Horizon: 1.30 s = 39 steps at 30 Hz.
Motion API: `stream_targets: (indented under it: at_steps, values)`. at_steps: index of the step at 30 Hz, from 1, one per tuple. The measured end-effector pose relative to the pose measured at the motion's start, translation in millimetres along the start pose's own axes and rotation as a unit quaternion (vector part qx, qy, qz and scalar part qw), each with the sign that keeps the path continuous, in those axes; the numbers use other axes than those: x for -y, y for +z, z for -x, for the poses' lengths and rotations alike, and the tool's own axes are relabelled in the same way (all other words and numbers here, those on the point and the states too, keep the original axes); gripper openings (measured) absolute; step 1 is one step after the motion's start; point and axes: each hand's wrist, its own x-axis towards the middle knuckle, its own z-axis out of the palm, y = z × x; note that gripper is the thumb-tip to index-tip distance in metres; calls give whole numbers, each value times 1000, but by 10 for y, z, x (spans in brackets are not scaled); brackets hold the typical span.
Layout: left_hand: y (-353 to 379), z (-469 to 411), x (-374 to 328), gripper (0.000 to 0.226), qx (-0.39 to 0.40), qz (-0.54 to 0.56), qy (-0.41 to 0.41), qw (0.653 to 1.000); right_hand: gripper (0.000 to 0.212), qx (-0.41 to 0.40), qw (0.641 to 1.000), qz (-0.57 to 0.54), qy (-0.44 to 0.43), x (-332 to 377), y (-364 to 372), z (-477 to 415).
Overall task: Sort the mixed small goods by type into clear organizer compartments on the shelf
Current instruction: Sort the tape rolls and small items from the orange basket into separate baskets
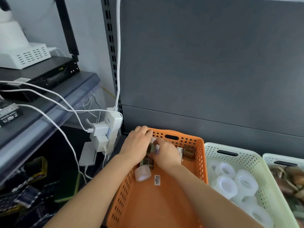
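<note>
Packs [147, 162] and tape, mixed, at the far end of the orange basket [164, 208], up against the grey back panel [213, 71]. Both hands in there.

Right hand [167, 156] reaching across from the right, thumb and fingers pinching one pack [152, 148]. Greenish print on it, too blurred to read. Left hand [137, 145] over the far-left corner, fingers pressed together and curled down at the rim. Can't tell whether anything is gripped under them.

Clear roll [142, 174] on its side just on the near side of the hands, by the left wall. White sticker [157, 180] flat on the basket floor right next to it, with a barcode and tiny print, not legible. Brown roll [189, 152] tucked in the far-right corner, a white packet [180, 153] between it and the right hand.

Just beside on the right, green basket [230, 149], loaded with clear rolls [227, 186]. Beyond that, third basket [279, 157], brown items [294, 176] inside, too blurred to name.

Off to the left, white power strip [113, 127] with chargers plugged in, and white cables trailing towards a black router [54, 71]. Black tag [9, 116] at the left edge, white lettering, unreadable.
</note>
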Motion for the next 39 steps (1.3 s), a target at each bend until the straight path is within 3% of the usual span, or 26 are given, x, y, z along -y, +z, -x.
stream_targets:
  at_steps: [5, 10, 12, 17, 21, 26, 36, 39]
  values:
    - [-9, 8, 25, 51, -8, 65, -15, 998, 20, -10, 999, -28, 23, 3, -47, 23]
    - [-35, 36, -50, 54, -29, 110, -57, 992, 50, 44, 999, -8, -9, -74, -113, 68]
    - [-70, 67, -64, 53, -37, 122, -78, 989, 53, 68, 997, 15, -20, -63, -95, 107]
    - [-149, 184, -37, 54, -49, 143, -133, 980, 35, 48, 997, 28, -57, -48, -67, 186]
    - [-158, 272, -29, 57, -51, 158, -151, 975, 40, 74, 996, 5, -59, 36, -27, 225]
    - [-176, 305, -10, 59, -73, 183, -160, 967, 32, 87, 996, -11, 1, 71, -54, 248]
    - [-325, 171, -624, 57, -126, 325, -127, 929, 20, -146, 973, -169, 63, -369, -886, 628]
    - [-396, 153, -1085, 54, -132, 355, -100, 920, 33, -220, 950, -216, 54, -640, -1155, 891]
